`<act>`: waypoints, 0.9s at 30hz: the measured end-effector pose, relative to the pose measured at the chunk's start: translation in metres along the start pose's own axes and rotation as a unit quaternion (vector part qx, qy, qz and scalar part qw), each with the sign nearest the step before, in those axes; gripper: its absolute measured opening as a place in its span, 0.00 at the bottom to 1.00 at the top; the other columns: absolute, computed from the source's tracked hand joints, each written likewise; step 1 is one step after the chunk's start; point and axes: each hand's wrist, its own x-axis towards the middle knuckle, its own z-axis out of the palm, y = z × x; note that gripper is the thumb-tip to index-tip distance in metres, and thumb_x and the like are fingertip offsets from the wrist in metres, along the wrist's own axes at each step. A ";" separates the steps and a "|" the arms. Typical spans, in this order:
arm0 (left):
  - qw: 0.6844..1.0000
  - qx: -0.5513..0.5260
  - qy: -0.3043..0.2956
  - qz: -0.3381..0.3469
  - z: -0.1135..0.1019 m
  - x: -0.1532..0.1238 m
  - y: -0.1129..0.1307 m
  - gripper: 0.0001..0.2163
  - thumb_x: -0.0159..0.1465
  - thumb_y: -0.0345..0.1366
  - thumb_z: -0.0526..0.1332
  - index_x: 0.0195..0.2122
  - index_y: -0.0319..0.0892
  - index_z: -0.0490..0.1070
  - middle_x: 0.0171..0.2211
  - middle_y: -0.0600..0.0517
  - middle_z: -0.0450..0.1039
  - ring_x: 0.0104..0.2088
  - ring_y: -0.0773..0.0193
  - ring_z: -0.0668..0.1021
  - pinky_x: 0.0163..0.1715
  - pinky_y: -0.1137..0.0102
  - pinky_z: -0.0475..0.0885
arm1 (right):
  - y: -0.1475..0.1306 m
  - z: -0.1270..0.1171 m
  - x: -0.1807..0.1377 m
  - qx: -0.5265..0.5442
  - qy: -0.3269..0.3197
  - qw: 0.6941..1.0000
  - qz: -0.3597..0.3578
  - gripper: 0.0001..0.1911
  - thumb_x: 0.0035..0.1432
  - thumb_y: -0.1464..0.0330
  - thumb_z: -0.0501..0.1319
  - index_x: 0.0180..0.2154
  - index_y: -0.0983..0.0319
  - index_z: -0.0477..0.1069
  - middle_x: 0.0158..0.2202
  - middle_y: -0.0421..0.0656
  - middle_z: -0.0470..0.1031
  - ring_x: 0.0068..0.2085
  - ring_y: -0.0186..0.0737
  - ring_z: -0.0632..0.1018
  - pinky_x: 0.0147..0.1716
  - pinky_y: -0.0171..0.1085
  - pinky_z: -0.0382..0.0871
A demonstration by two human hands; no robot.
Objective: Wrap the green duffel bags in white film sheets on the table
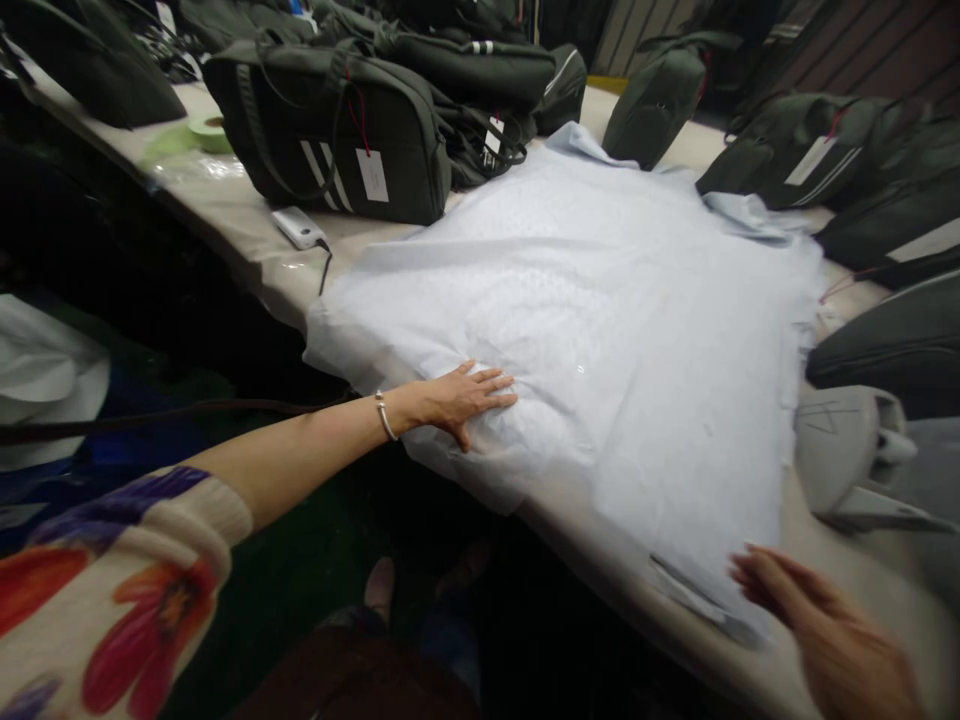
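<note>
A stack of thin white tissue sheets (pixel 600 330) covers the middle of a beige table (pixel 862 600). My left hand (pixel 461 398) lies flat on the near left edge of the sheets, fingers stretched out, a bracelet on the wrist. My right hand (pixel 817 625) is at the lower right, blurred, fingers extended toward the near right corner of the sheets, just touching or just short of it. It holds nothing that I can see.
Several dark green bags (pixel 330 130) with white tags ring the sheets at the back and right. A small white device (pixel 298 227) with a cable lies left of the sheets. A grey tool (pixel 855 450) rests at the right. Green tape roll (pixel 210 130) at back left.
</note>
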 end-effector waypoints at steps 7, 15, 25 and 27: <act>0.999 -0.014 0.038 0.002 0.000 0.000 0.005 0.43 0.53 0.39 0.71 0.67 0.43 0.53 0.69 0.36 0.48 0.67 0.38 0.53 0.61 0.40 0.51 | -0.115 0.143 -0.093 0.080 -0.421 0.902 -0.041 0.31 0.55 0.59 0.63 0.57 0.58 0.57 0.26 0.34 0.76 0.26 0.38 0.77 0.30 0.38 0.71; 0.997 -0.041 0.070 0.007 0.013 0.008 0.000 0.44 0.49 0.37 0.74 0.66 0.43 0.55 0.69 0.36 0.49 0.67 0.36 0.54 0.60 0.35 0.49 | -0.085 0.181 -0.055 -0.223 -0.238 0.938 -0.119 0.11 0.51 0.60 0.62 0.30 0.56 0.61 0.20 0.35 0.71 0.25 0.38 0.73 0.28 0.37 0.63; 0.994 -0.085 0.063 -0.006 0.008 0.009 0.001 0.45 0.47 0.42 0.75 0.65 0.43 0.59 0.68 0.34 0.51 0.67 0.34 0.54 0.59 0.32 0.48 | -0.083 0.156 -0.060 -0.295 -0.127 0.944 -0.070 0.21 0.55 0.46 0.59 0.27 0.57 0.65 0.23 0.41 0.75 0.29 0.45 0.77 0.29 0.39 0.66; 0.995 -0.076 0.063 -0.013 0.003 0.006 0.003 0.45 0.47 0.43 0.76 0.65 0.44 0.59 0.68 0.34 0.51 0.67 0.35 0.54 0.59 0.33 0.49 | -0.094 0.156 -0.060 -0.271 -0.084 0.953 -0.103 0.26 0.61 0.45 0.49 0.38 0.59 0.70 0.36 0.48 0.80 0.37 0.49 0.80 0.36 0.43 0.71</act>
